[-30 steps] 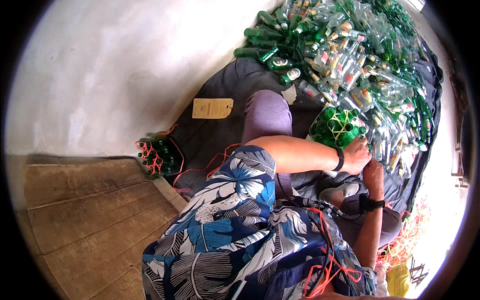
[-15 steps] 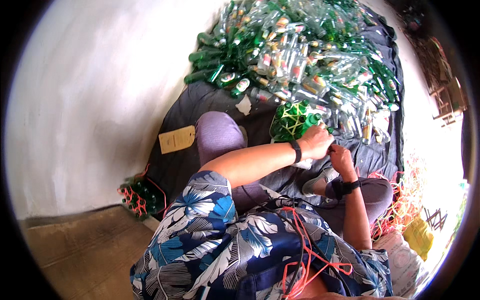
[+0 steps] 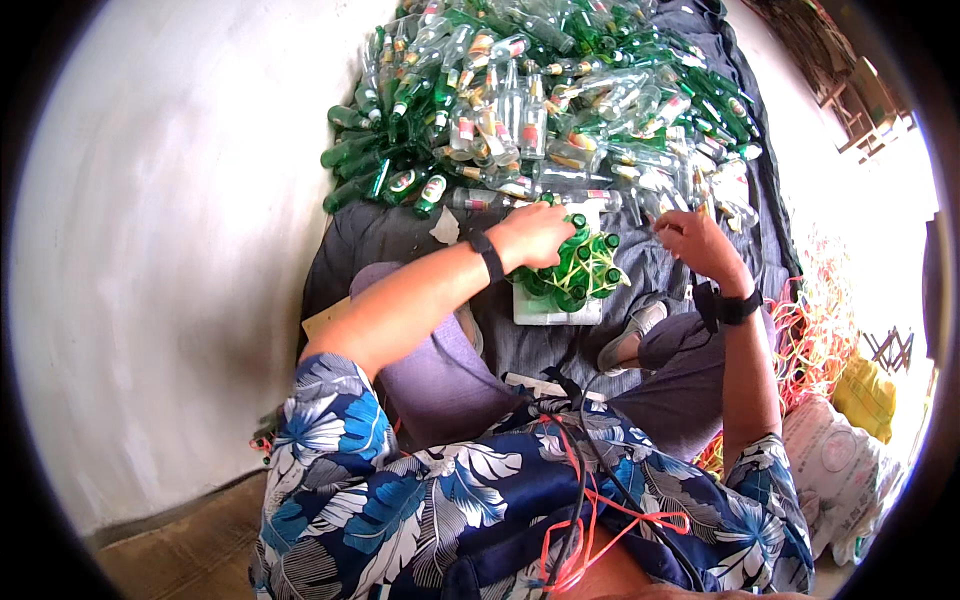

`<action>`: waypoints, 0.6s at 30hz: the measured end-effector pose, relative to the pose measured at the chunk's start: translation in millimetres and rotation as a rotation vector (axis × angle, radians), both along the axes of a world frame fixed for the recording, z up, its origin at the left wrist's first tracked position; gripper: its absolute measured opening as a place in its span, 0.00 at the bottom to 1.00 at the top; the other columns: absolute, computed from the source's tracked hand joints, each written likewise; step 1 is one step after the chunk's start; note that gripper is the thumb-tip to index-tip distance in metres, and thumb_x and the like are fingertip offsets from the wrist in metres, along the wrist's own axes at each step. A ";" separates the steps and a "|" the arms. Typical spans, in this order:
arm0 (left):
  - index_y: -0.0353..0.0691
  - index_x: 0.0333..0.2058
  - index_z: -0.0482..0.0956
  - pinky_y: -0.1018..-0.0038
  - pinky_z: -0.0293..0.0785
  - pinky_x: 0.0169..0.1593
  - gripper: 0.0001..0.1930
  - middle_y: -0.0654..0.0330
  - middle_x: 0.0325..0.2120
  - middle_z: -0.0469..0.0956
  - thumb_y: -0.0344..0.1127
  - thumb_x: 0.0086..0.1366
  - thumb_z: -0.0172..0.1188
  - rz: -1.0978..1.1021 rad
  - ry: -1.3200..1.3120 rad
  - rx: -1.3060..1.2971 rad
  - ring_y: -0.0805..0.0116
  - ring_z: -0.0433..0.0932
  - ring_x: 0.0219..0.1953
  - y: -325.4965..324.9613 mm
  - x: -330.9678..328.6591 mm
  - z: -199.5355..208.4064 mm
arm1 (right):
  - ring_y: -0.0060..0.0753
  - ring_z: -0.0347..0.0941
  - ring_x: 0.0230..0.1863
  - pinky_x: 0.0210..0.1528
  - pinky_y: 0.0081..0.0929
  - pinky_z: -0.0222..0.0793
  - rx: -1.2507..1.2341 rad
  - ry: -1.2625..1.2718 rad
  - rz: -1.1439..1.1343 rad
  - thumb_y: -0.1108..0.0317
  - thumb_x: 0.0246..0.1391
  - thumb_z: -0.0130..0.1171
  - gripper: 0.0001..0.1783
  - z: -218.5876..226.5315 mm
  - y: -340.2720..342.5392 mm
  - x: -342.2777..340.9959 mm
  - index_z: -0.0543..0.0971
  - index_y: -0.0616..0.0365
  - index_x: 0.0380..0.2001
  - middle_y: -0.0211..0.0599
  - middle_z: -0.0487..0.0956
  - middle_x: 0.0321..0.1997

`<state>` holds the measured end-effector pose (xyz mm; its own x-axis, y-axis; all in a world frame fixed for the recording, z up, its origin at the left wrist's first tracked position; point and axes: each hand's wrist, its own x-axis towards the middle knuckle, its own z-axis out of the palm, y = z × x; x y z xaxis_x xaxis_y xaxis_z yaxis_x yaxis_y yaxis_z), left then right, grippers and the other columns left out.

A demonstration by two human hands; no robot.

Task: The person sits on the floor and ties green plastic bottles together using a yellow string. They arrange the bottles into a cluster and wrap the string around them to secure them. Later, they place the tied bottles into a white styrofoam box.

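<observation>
A bundle of green glass bottles, laced round the necks with pale yellow cord, stands on a low white block between my knees. My left hand is closed over the bundle's left side, its fingertips partly hidden among the bottle necks. To the right of the bundle and apart from it, my right hand is raised with its fingers curled together. Whatever the right fingers may pinch is too small to make out against the clear bottles behind.
A large heap of green and clear bottles covers the far part of a dark cloth. Pink and orange cord lies tangled at the right, near a yellow bag and a white sack. A pale wall rises at the left.
My hands, close together at the bundle's right side before, have parted. The left has gone to the bundle's left side; the right has lifted away from it. The whole view has shifted.
</observation>
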<state>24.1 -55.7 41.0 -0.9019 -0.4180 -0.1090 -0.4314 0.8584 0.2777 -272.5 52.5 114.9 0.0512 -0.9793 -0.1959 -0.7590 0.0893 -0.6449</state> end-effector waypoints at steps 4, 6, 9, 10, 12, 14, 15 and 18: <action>0.39 0.34 0.85 0.57 0.79 0.50 0.08 0.50 0.41 0.78 0.33 0.55 0.63 0.080 -0.028 -0.199 0.50 0.81 0.44 7.3 -19.3 -12.2 | 0.60 0.81 0.37 0.38 0.47 0.75 -0.227 0.220 -0.028 0.67 0.59 0.55 0.10 -40.2 -15.8 -11.9 0.82 0.61 0.36 0.54 0.83 0.33; 0.40 0.27 0.85 0.59 0.81 0.43 0.06 0.53 0.38 0.78 0.33 0.58 0.60 0.078 0.101 -0.298 0.54 0.83 0.41 7.8 -15.9 -15.2 | 0.63 0.80 0.39 0.41 0.50 0.75 -0.214 0.331 -0.027 0.66 0.60 0.54 0.11 -35.6 -14.7 -3.1 0.81 0.62 0.34 0.55 0.84 0.35; 0.41 0.29 0.83 0.55 0.80 0.41 0.03 0.53 0.37 0.76 0.31 0.56 0.61 0.083 0.077 -0.198 0.51 0.83 0.37 6.9 -12.0 -17.3 | 0.60 0.81 0.40 0.44 0.48 0.76 -0.119 0.004 -0.069 0.64 0.59 0.57 0.12 -4.9 -16.9 19.3 0.82 0.61 0.37 0.53 0.84 0.36; 0.41 0.29 0.83 0.55 0.80 0.39 0.04 0.53 0.37 0.76 0.30 0.55 0.61 0.071 0.059 -0.195 0.51 0.84 0.35 6.3 -12.6 -14.4 | 0.60 0.81 0.40 0.44 0.48 0.76 -0.141 0.045 -0.072 0.64 0.59 0.57 0.12 -4.2 -16.4 19.4 0.82 0.61 0.37 0.53 0.84 0.36; 0.42 0.29 0.83 0.56 0.80 0.37 0.03 0.54 0.36 0.76 0.30 0.55 0.62 0.016 0.097 -0.164 0.50 0.84 0.34 1.1 -12.5 -19.6 | 0.60 0.81 0.40 0.44 0.47 0.76 -0.184 0.129 -0.081 0.64 0.59 0.57 0.12 -3.4 -14.0 18.4 0.82 0.61 0.37 0.52 0.84 0.36; 0.43 0.29 0.84 0.55 0.80 0.38 0.04 0.54 0.35 0.77 0.30 0.55 0.62 -0.002 0.095 -0.159 0.50 0.84 0.34 1.8 -9.9 -24.4 | 0.60 0.81 0.40 0.44 0.48 0.76 -0.148 0.194 -0.072 0.64 0.59 0.57 0.12 -0.3 -11.2 16.6 0.82 0.61 0.38 0.52 0.84 0.36; 0.44 0.29 0.84 0.55 0.80 0.38 0.04 0.54 0.35 0.77 0.31 0.55 0.62 -0.012 0.096 -0.161 0.50 0.84 0.34 1.9 -9.2 -25.7 | 0.60 0.81 0.40 0.44 0.48 0.76 -0.127 0.176 -0.077 0.64 0.59 0.57 0.12 1.4 -9.8 15.7 0.82 0.61 0.38 0.52 0.84 0.36; 0.47 0.28 0.86 0.54 0.79 0.39 0.05 0.56 0.33 0.78 0.32 0.55 0.61 -0.060 -0.057 -0.117 0.52 0.83 0.34 2.6 -5.4 -29.8 | 0.61 0.81 0.41 0.45 0.48 0.76 -0.136 0.142 -0.064 0.64 0.58 0.57 0.12 -5.4 -6.7 11.0 0.83 0.61 0.38 0.53 0.84 0.36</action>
<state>18.7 -53.2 11.2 -0.9196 -0.3761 -0.1138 -0.3901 0.9084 0.1504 -261.5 45.8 109.5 -0.0305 -0.9976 -0.0627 -0.8387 0.0597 -0.5413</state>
